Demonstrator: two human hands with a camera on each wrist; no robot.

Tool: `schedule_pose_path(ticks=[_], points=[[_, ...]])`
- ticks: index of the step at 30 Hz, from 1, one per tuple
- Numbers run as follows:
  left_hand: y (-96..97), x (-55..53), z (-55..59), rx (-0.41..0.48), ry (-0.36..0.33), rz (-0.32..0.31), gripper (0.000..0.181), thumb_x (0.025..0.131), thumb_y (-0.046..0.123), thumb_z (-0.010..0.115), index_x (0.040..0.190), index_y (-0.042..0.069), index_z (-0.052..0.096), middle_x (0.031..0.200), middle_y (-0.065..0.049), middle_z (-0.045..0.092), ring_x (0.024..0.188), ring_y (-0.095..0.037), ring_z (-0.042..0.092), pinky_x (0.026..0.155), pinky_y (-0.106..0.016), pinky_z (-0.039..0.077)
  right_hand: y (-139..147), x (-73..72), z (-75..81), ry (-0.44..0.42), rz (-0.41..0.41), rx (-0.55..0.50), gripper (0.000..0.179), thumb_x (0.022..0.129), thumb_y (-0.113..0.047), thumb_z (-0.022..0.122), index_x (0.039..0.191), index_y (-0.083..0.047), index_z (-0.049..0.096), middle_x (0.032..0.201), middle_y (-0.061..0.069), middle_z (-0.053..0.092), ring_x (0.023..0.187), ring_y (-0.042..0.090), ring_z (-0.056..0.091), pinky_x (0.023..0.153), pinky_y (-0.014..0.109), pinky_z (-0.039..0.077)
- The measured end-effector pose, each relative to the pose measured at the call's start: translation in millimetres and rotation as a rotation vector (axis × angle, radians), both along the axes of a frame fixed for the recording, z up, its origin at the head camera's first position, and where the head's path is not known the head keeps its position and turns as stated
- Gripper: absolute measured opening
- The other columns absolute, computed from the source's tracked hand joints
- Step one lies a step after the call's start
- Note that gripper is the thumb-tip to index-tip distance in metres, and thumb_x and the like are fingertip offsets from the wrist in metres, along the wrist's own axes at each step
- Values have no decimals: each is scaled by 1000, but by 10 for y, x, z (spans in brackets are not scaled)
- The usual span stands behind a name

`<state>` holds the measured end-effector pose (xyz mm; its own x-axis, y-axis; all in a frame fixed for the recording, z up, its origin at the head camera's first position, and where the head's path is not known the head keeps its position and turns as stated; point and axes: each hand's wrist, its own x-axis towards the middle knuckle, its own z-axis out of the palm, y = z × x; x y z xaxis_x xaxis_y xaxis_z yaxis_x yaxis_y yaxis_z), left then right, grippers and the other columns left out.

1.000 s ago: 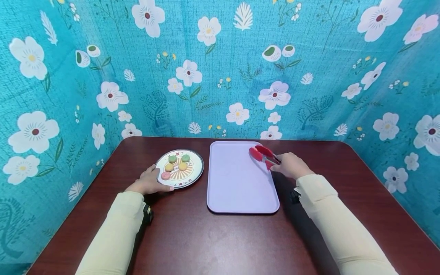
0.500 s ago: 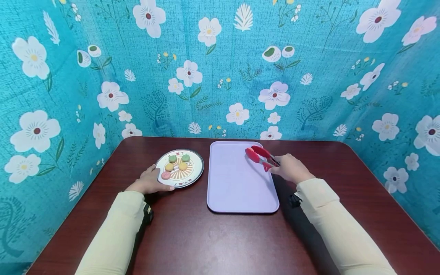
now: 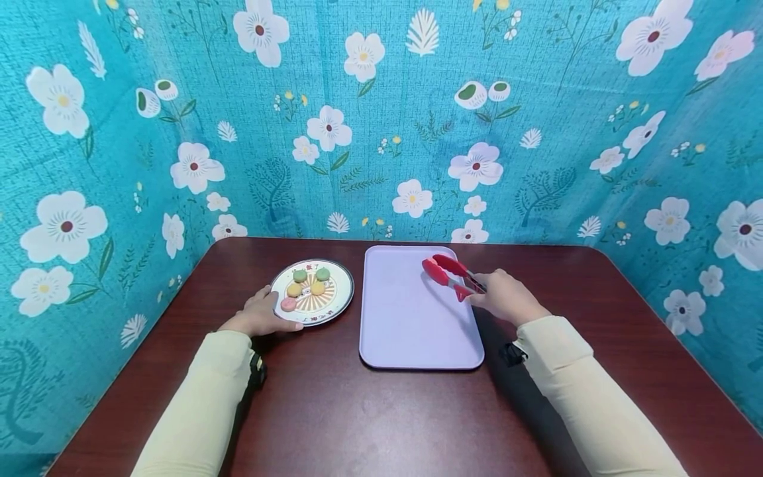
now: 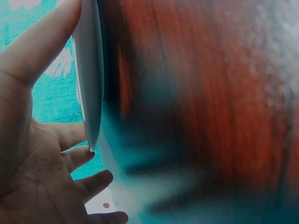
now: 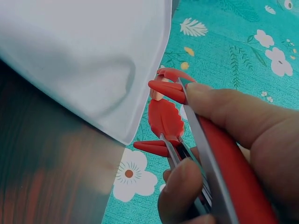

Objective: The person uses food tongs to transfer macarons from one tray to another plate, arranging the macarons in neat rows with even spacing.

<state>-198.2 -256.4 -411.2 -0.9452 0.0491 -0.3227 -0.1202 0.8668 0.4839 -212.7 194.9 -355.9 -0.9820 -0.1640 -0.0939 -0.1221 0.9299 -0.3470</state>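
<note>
My right hand holds red-and-metal tongs, their tips above the back right part of the lilac tray. Between the tips, the right wrist view shows a small peach-coloured piece, mostly hidden by the red tips. On the left, my left hand rests at the rim of a round patterned plate, thumb along its near edge and fingers spread at its left side. Two green macarons, two yellow macarons and a pink macaron lie on the plate.
Everything stands on a dark reddish-brown table. A turquoise floral cloth hangs behind it and at both sides. The tray sits just right of the plate, with a narrow strip of table between them.
My right hand and the tongs have shifted slightly left over the tray. The left hand and the plate have stayed in place.
</note>
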Motion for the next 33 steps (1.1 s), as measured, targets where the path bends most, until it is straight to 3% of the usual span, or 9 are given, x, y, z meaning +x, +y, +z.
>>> schedule_pose_path(ticks=[13, 33], points=[[-4, 8, -2, 0, -1, 4, 111, 74, 50, 77, 150, -5, 17, 153, -31, 9, 134, -49, 15, 103, -69, 29, -73, 85, -23, 30, 44, -8, 66, 82, -24, 77, 135, 5, 51, 99, 20, 57, 86, 28, 52, 59, 30, 52], [-2, -8, 7, -13, 2, -10, 112, 73, 50, 77, 148, -9, 18, 151, -31, 11, 133, -49, 17, 102, -67, 32, -262, 215, -17, 36, 46, -21, 64, 81, -24, 78, 135, 2, 54, 99, 19, 54, 77, 24, 52, 57, 29, 50]])
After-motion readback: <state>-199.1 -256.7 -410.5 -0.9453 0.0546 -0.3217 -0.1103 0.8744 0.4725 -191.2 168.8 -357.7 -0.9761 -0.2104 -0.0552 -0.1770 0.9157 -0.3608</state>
